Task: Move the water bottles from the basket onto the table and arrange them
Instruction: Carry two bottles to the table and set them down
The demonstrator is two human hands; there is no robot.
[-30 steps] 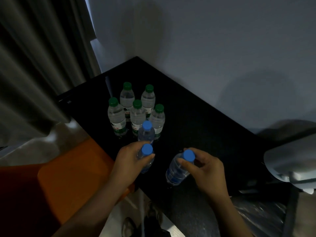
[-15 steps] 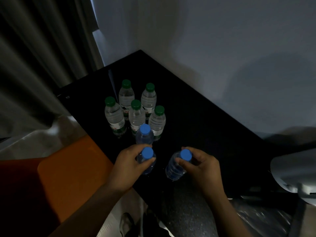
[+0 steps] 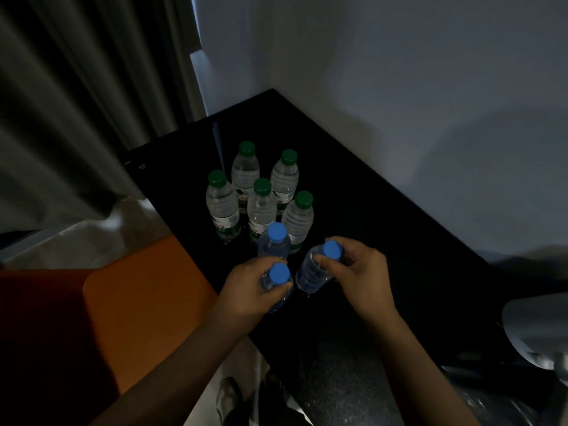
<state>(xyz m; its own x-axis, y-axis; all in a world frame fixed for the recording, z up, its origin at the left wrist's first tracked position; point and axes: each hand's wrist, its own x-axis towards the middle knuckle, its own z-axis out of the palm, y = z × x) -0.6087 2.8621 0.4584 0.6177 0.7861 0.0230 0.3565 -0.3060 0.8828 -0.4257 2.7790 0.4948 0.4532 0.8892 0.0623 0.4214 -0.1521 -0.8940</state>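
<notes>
**Ana:** Your left hand (image 3: pixel 255 287) is wrapped round the neck of the left bottle (image 3: pixel 278 276), just under its blue cap. It is near the table's near edge. I would put it down flat, a bit farther in, so it cannot fall off.

**Ben:** Yes, and line it up behind the middle bottle (image 3: pixel 274 242), the one with a blue cap that stands alone. Don't bump it. It looks light and could fall over.

**Ana:** Your right hand (image 3: pixel 359 272) pinches the right bottle (image 3: pixel 313 272) near the top. That bottle leans to the left. Stand it straight first, then let go.

**Ben:** Let go only when the bottom sits flat. I cannot tell if either bottle is touching the table yet.

**Ana:** The five green-cap bottles (image 3: pixel 261 207) stand close together, farther back. Leave them be.

**Ben:** Now look around. On the far left hangs a grey curtain (image 3: pixel 76 103). Below it is an orange seat (image 3: pixel 138 302), right beside the table.

**Ana:** The table (image 3: pixel 384 216) is black and shiny, so its edges are hard to see in this dim light. Go slowly.

**Ben:** A plain wall (image 3: pixel 399 87) runs along its far side. At the far right is a pale thing (image 3: pixel 538 327), too blurry to name. I cannot pick out the basket.
</notes>
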